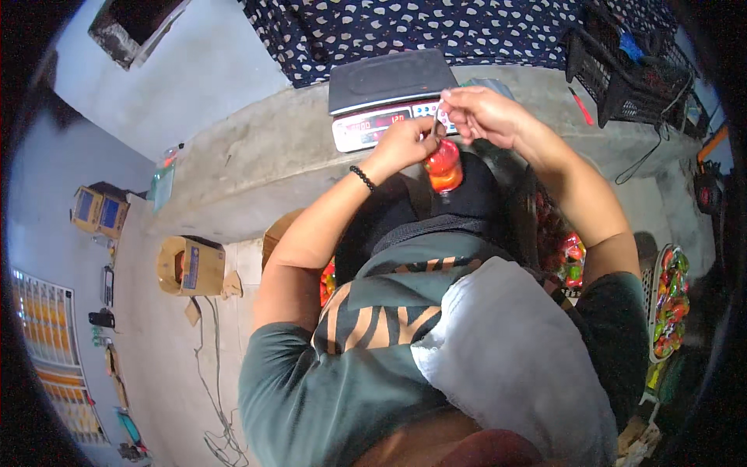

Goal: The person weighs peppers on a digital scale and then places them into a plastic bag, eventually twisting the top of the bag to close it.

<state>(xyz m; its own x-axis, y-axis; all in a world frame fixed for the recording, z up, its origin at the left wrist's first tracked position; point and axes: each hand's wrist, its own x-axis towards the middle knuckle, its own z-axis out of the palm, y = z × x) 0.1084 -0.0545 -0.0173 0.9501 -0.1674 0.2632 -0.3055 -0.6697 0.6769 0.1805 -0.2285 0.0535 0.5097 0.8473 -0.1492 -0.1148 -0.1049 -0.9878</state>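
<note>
Between my hands hangs a small clear plastic bag of red and orange peppers (444, 170), just above my lap. My left hand (406, 145), with a dark beaded bracelet at the wrist, is closed around the gathered top of the bag. Higher up and to the right, my right hand (489, 117) pinches a narrow pale strip that looks like the bag's twisted neck, its other fingers curled. Directly beyond both hands is a digital scale (354, 136) with a dark platform and lit red display; my hands cover part of its front panel.
The scale stands on a concrete ledge (233, 152) below a patterned dark curtain (420, 31). At right lie a red-handled knife (580, 107) and a black plastic crate (622, 86). Bagged peppers fill a basket (671, 303) to my right. A cardboard box (191, 267) and cables (204, 366) are on the left floor.
</note>
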